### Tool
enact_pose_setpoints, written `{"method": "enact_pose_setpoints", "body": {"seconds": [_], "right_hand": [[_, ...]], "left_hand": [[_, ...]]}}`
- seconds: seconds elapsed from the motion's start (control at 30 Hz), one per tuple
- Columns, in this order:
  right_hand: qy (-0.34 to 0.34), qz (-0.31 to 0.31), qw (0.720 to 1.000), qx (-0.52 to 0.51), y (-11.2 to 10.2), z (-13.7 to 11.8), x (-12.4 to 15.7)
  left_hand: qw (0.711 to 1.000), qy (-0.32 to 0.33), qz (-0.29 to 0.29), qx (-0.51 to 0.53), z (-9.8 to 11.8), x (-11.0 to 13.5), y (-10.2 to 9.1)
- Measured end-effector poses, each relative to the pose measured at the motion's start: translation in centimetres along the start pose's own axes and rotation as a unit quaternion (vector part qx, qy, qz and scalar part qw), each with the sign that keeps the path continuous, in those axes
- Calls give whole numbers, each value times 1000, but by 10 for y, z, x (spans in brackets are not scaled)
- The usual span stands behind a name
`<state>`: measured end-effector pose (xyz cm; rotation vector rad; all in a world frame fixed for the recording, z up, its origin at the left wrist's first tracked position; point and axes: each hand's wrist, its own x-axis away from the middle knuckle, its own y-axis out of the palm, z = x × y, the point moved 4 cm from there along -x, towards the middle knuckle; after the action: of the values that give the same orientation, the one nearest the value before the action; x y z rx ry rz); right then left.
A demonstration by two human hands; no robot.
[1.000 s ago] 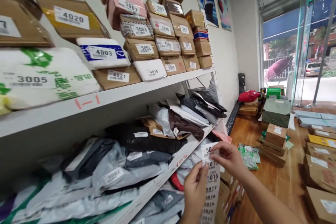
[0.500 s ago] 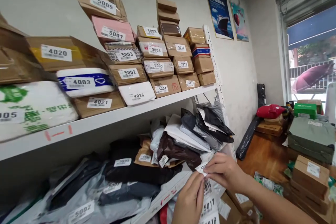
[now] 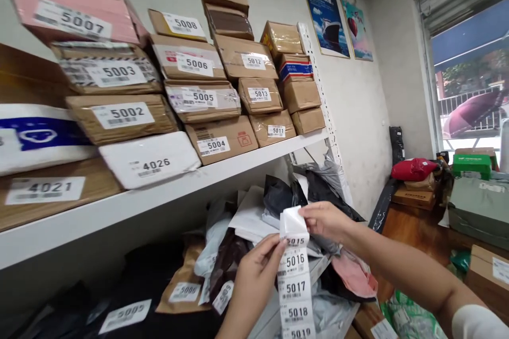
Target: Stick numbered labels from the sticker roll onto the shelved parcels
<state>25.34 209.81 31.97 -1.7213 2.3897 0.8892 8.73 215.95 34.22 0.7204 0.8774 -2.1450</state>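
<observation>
A long white strip of numbered labels (image 3: pixel 295 280) hangs in front of me, reading 5015 down to 5019. My left hand (image 3: pixel 256 270) pinches its left edge near the 5016 label. Above it, my right hand (image 3: pixel 324 221) grips the strip's top end, where the backing is blank and curls over. Both hands are closed on the strip, just in front of the lower shelf's soft mail bags (image 3: pixel 286 201).
The upper shelf (image 3: pixel 167 193) carries stacked cardboard parcels with number labels such as 5004 (image 3: pixel 217 140) and a white parcel marked 4026 (image 3: pixel 149 159). More boxes (image 3: pixel 481 206) lie on the wooden floor at right, near a window. Two posters (image 3: pixel 326 16) hang on the wall.
I have moved closer to the shelves and the view has swung left. My hands have lifted the strip, and its top label position is now bare backing above 5015.
</observation>
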Motion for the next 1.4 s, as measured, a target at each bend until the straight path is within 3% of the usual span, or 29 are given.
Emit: {"method": "enact_pose_setpoints", "body": {"seconds": [0.03,0.1,0.17,0.2,0.23,0.3,0.37,0.4,0.43,0.5,0.57,0.63,0.73,0.83,0.9,1.0,1.13,1.27,1.4], "right_hand": [[11,25,999,-32,-10,-5,-17],[-29,92,994,-48,-33,-31,-51],[-139,177,974,-8,-56,-76,-83],[-208,226,951,30,-68,-104,-97],[-287,277,913,86,-78,-133,-109],[-450,344,792,226,-89,-186,-127],[-560,331,672,354,-91,-219,-147],[-588,294,631,412,-90,-226,-159],[-599,243,606,464,-90,-227,-171],[-589,147,588,534,-89,-217,-191],[-578,105,595,549,-89,-203,-197],[-578,97,619,523,-88,-193,-189],[-540,21,710,451,-78,-185,-167],[-427,-101,818,373,-66,-174,-153],[-369,-137,859,328,-64,-169,-151],[-331,-135,895,266,-69,-169,-156],[-337,-112,899,255,-75,-183,-164],[-392,-72,859,321,-70,-203,-166],[-459,-45,817,347,-58,-227,-169]], "left_hand": [[999,-34,8,33,-8,-10,1],[992,-78,38,87,-18,-31,0],[986,-76,73,126,-20,-51,-3],[985,-63,86,139,-18,-62,-4],[984,-49,94,143,-14,-72,-6],[987,-38,94,128,-4,-93,-6],[989,-51,89,102,6,-114,-3],[990,-57,93,93,11,-124,-1],[989,-62,100,85,14,-134,2],[988,-56,122,74,20,-153,6],[989,-41,134,54,21,-171,12],[990,-16,139,23,20,-189,19],[989,37,140,-9,20,-211,31],[992,56,112,-4,21,-227,48],[992,54,118,-1,22,-232,58],[988,36,146,45,22,-236,69],[981,24,144,128,20,-245,78],[982,46,156,100,23,-261,74],[972,78,220,40,37,-283,63]]}}
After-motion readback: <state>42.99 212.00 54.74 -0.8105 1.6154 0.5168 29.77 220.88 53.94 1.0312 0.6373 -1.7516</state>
